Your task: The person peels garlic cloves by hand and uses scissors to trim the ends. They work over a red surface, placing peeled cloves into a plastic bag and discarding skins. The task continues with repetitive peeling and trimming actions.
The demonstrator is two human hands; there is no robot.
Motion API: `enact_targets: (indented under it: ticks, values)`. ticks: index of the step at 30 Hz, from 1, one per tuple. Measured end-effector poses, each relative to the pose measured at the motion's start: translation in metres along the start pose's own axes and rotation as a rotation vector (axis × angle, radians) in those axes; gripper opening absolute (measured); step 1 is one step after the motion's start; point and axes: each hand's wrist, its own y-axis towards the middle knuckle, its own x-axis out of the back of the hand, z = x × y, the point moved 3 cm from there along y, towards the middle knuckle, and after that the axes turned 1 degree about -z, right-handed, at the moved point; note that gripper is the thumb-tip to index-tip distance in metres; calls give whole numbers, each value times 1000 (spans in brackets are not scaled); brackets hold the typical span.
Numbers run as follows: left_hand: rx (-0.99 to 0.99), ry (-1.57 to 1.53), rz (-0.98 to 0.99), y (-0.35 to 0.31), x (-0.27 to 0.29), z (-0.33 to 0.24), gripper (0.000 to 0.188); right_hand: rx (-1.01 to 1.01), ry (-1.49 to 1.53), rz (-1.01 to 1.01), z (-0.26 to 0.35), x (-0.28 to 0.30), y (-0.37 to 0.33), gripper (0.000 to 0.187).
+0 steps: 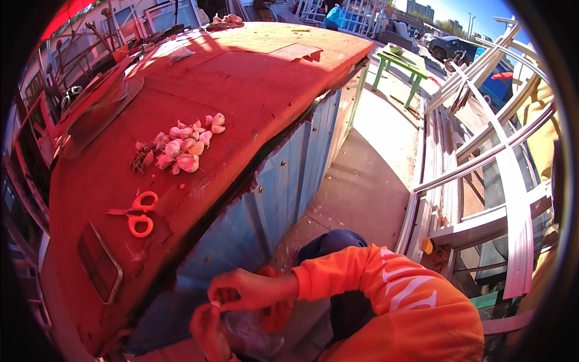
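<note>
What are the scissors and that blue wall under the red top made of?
Scissors: the orange handles look like smooth plastic, evenly bright; the thin, pointed blades are probably metal, though their finish is unclear.
Blue wall: likely painted sheet metal, with ridges and what look like screw heads.

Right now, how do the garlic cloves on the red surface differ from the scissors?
The garlic cloves are pale and rounded; the scissors are orange-handled and flat. The cloves form a heap of many pieces; the scissors are a single tool. Both rest on the red surface.
</note>
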Motion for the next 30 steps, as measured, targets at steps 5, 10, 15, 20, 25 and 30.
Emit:
enact_targets:
  ticks: [5, 10, 15, 20, 25, 30]
  values:
    - [-6, -336, -59, 5, -7, 12, 10, 21, -15, 7, -1, 3, 0, 14]
    - [-5, -328, -67, 2, -12, 3, 10, -9, -6, -10, 3, 3, -2, 14]
    - [165, -329, -88, 3, -4, 3, 10, 13, -95, 41, -4, 1, 0, 11]
    - [101, -398, -23, 6, -5, -3, 11, -158, -62, 58, -4, 3, 0, 12]
    - [84, -455, -24, 6, -3, 11, 13, -107, -16, 64, -4, -6, 2, 17]
    - [100, -531, -7, 6, -6, 3, 13, -51, -117, 73, -7, 1, 0, 14]
